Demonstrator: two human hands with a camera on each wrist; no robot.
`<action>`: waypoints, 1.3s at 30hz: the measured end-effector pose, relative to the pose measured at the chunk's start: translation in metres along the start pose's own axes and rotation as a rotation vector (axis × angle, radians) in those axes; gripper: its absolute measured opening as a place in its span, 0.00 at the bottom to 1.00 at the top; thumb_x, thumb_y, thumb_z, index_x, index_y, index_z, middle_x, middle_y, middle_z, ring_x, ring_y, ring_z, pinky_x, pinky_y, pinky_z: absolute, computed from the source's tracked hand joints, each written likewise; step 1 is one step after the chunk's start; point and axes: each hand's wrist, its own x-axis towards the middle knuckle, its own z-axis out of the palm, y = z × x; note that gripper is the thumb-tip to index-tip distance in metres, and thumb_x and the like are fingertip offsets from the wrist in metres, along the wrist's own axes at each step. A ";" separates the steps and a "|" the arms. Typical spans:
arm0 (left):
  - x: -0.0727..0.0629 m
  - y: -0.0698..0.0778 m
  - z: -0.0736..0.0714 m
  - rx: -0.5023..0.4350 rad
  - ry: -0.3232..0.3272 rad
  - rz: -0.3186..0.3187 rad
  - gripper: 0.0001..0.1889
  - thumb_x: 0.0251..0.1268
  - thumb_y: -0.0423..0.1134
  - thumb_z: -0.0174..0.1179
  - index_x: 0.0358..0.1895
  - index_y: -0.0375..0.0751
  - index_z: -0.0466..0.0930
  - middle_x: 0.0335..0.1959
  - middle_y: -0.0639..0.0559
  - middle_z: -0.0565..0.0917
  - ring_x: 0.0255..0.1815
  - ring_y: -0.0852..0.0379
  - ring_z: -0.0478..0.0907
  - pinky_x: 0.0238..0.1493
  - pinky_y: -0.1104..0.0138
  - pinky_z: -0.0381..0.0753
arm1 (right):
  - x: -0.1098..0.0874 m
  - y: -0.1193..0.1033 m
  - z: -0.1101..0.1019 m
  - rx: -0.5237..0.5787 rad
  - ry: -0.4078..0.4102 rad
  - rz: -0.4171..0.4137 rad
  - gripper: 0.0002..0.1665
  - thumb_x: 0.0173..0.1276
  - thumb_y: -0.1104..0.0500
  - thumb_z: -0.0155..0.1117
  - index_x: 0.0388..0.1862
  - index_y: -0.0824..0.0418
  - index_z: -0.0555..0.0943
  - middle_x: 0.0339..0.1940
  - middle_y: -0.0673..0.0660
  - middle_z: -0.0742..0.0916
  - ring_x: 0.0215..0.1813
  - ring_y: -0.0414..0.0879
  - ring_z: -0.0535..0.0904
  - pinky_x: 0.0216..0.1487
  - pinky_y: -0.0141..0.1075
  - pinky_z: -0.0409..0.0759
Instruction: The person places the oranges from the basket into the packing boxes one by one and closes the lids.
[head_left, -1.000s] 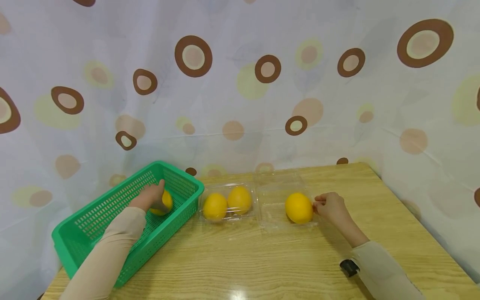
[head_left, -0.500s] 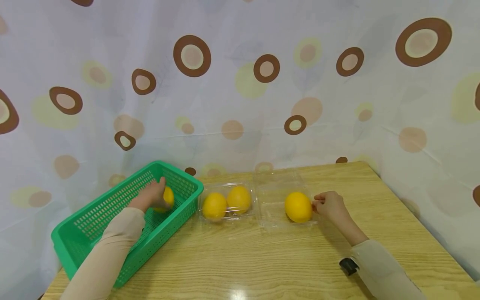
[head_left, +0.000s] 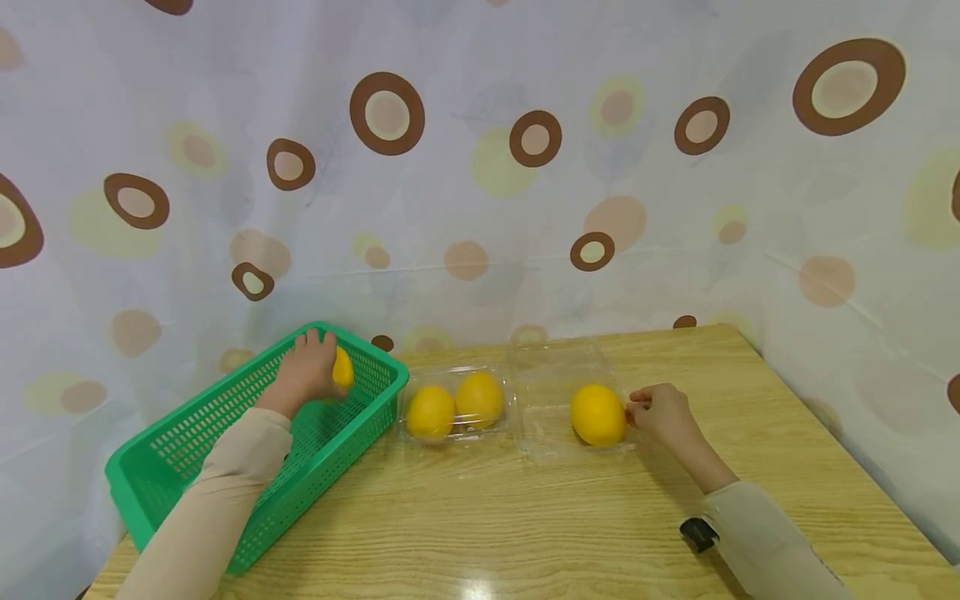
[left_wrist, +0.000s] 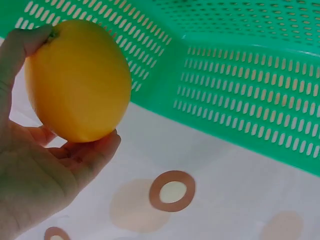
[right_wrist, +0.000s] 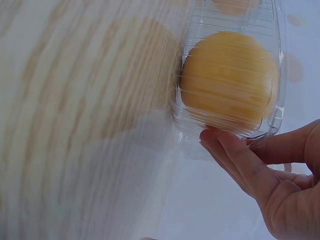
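My left hand (head_left: 303,371) grips an orange (head_left: 342,369) inside the green basket (head_left: 225,546), near its far right end. In the left wrist view the thumb lies at the stem end of that orange (left_wrist: 80,82), and fingers curl under it. My right hand (head_left: 663,412) pinches the right edge of a clear plastic clamshell box (head_left: 536,400), whose lid is up. One orange (head_left: 597,415) sits in the box's right part. The right wrist view shows thumb and fingers of my right hand (right_wrist: 270,185) on the rim below that orange (right_wrist: 227,80).
To the left of that box stands another clear box (head_left: 457,369) with two oranges (head_left: 431,413) in it, between it and the basket. All rest on a wooden table (head_left: 465,517). A patterned cloth (head_left: 465,308) hangs behind.
My left hand has raised the orange from the basket floor, moving up and slightly right. My right hand and the boxes stay where they were.
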 end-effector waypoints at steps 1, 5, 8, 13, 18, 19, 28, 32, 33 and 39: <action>-0.001 0.003 -0.003 0.007 0.024 0.003 0.43 0.42 0.45 0.74 0.56 0.21 0.61 0.49 0.23 0.65 0.47 0.31 0.66 0.41 0.45 0.75 | 0.000 0.000 0.000 0.002 0.000 0.002 0.17 0.66 0.73 0.53 0.50 0.86 0.74 0.44 0.78 0.82 0.41 0.62 0.84 0.34 0.37 0.84; -0.004 0.017 -0.013 0.035 0.097 0.015 0.42 0.41 0.44 0.75 0.55 0.22 0.63 0.47 0.26 0.67 0.46 0.33 0.67 0.41 0.47 0.75 | 0.001 0.001 0.001 0.007 -0.002 -0.004 0.17 0.66 0.73 0.52 0.50 0.86 0.74 0.44 0.79 0.82 0.41 0.63 0.84 0.34 0.37 0.84; -0.004 0.029 -0.018 0.043 0.140 0.033 0.39 0.42 0.42 0.73 0.55 0.23 0.63 0.44 0.28 0.66 0.44 0.35 0.66 0.41 0.48 0.75 | 0.000 0.001 0.000 0.007 0.001 -0.014 0.17 0.65 0.73 0.52 0.49 0.86 0.74 0.43 0.79 0.81 0.41 0.63 0.84 0.33 0.36 0.83; -0.002 0.052 -0.021 0.066 0.222 0.081 0.41 0.45 0.44 0.70 0.58 0.24 0.61 0.45 0.29 0.65 0.44 0.36 0.65 0.42 0.50 0.74 | 0.000 0.002 0.000 0.019 -0.002 -0.010 0.17 0.66 0.74 0.51 0.49 0.87 0.74 0.43 0.79 0.82 0.40 0.62 0.85 0.33 0.36 0.83; 0.002 0.079 -0.025 0.081 0.307 0.139 0.44 0.46 0.48 0.72 0.61 0.24 0.61 0.46 0.29 0.67 0.43 0.37 0.66 0.42 0.53 0.75 | 0.000 0.002 0.000 0.031 -0.007 -0.003 0.17 0.66 0.74 0.51 0.50 0.87 0.73 0.43 0.78 0.82 0.40 0.61 0.85 0.33 0.35 0.83; 0.003 0.085 -0.026 0.081 0.320 0.150 0.44 0.45 0.48 0.72 0.61 0.25 0.61 0.46 0.30 0.67 0.42 0.38 0.66 0.41 0.53 0.75 | 0.000 0.002 0.000 0.034 -0.007 -0.003 0.17 0.66 0.74 0.51 0.50 0.87 0.73 0.43 0.78 0.82 0.40 0.61 0.85 0.33 0.35 0.83; 0.009 0.126 -0.021 0.006 0.431 0.290 0.44 0.44 0.49 0.74 0.61 0.29 0.62 0.49 0.32 0.70 0.47 0.38 0.69 0.46 0.54 0.77 | 0.000 0.002 0.000 0.021 0.008 -0.027 0.17 0.65 0.74 0.52 0.49 0.86 0.74 0.41 0.78 0.82 0.39 0.61 0.85 0.31 0.34 0.83; 0.010 0.143 -0.018 -0.018 0.452 0.338 0.44 0.43 0.50 0.74 0.61 0.29 0.62 0.50 0.33 0.71 0.49 0.38 0.70 0.51 0.53 0.75 | 0.000 0.002 -0.001 0.020 0.008 -0.024 0.17 0.66 0.73 0.52 0.49 0.86 0.74 0.41 0.78 0.83 0.39 0.60 0.85 0.31 0.34 0.83; 0.010 0.147 -0.016 -0.029 0.456 0.349 0.45 0.43 0.49 0.75 0.61 0.29 0.62 0.50 0.33 0.71 0.50 0.38 0.69 0.52 0.53 0.75 | 0.000 0.002 -0.001 0.019 0.008 -0.024 0.17 0.66 0.73 0.52 0.49 0.86 0.74 0.41 0.78 0.83 0.39 0.60 0.85 0.32 0.35 0.83; 0.012 0.173 -0.001 -0.061 0.462 0.419 0.45 0.43 0.50 0.75 0.61 0.32 0.61 0.50 0.36 0.70 0.51 0.41 0.69 0.50 0.54 0.76 | 0.000 0.001 0.000 0.018 0.005 -0.013 0.17 0.66 0.73 0.51 0.49 0.86 0.74 0.42 0.77 0.83 0.40 0.61 0.85 0.32 0.35 0.83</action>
